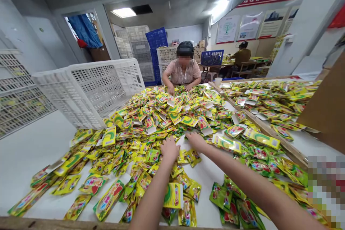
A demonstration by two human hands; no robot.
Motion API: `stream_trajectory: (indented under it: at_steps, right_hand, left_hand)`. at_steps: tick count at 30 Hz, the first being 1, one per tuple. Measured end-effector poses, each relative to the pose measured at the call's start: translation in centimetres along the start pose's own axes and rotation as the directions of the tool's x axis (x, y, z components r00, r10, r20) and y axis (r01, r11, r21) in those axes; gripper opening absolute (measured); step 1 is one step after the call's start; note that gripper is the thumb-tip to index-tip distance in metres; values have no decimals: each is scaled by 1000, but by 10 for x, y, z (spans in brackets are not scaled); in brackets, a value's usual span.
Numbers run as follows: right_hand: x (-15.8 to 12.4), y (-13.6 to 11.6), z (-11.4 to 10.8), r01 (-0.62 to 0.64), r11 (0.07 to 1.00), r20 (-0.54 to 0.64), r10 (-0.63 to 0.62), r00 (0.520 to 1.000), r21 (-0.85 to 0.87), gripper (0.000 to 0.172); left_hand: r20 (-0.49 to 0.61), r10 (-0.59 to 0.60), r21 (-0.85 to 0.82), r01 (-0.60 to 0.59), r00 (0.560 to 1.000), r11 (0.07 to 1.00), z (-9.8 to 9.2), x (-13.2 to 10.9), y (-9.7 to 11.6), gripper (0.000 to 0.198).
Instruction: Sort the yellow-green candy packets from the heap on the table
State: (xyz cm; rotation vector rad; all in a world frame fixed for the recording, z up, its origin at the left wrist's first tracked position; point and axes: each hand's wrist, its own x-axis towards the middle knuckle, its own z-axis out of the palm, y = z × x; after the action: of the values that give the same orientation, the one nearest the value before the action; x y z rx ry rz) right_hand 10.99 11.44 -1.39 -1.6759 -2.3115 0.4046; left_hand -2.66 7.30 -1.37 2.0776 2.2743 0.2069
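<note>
Packets (172, 115) meet left hand (169, 150), right hand (194, 139); crate (91, 86) tipped.

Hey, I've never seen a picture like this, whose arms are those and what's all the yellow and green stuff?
There is no machine here. One camera sits on a person's head and looks forward and down, so the two bare arms coming in from the bottom are that person's own. The left hand and the right hand both touch the near edge of a big heap of small yellow and green plastic packets spread over a white table. Their fingertips are hidden among the packets, so whether either grip has closed on one cannot be seen. A white slatted plastic crate lies tipped at the left. Across the table another person in a pink top has both hands in the same heap.
</note>
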Motion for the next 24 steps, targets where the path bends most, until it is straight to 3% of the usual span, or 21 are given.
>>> stream_trajectory:
  at_steps: [4, 7, 11, 14, 16, 21, 24]
  right_hand:
    - [-16, 4, -7, -29, 993, -13, 30, 999, 118, 21]
    - [-33, 13, -19, -22, 958, -63, 42, 997, 285, 20]
    - [-58, 23, -34, 2, 860, -106, 61, 992, 510, 35]
    - [-73, 24, -39, 53, 683, -167, 102, 981, 728, 41]
    - [-79, 24, -39, 64, 537, -208, 213, 955, 841, 43]
    - [-86, 25, -35, 157, 436, -373, 470, 800, 886, 41]
    - [-91, 22, -38, 161, 260, -278, 517, 809, 952, 50]
  left_hand:
    - [-72, 8, 9, -7, 997, 1000, 1, 14, 5, 37]
    - [-56, 35, -20, -36, 998, 999, 2, 24, 5, 31]
    - [-22, 68, -99, -70, 997, 993, -1, 34, 4, 26]
    - [-35, 67, -163, -72, 997, 984, -8, 34, 5, 27]
    - [-49, 74, -210, -83, 996, 974, -17, 29, 7, 26]
    - [-96, 215, -413, -236, 972, 880, -46, 0, 20, 28]
    - [-89, 315, -558, -309, 945, 770, -51, -17, 36, 35]
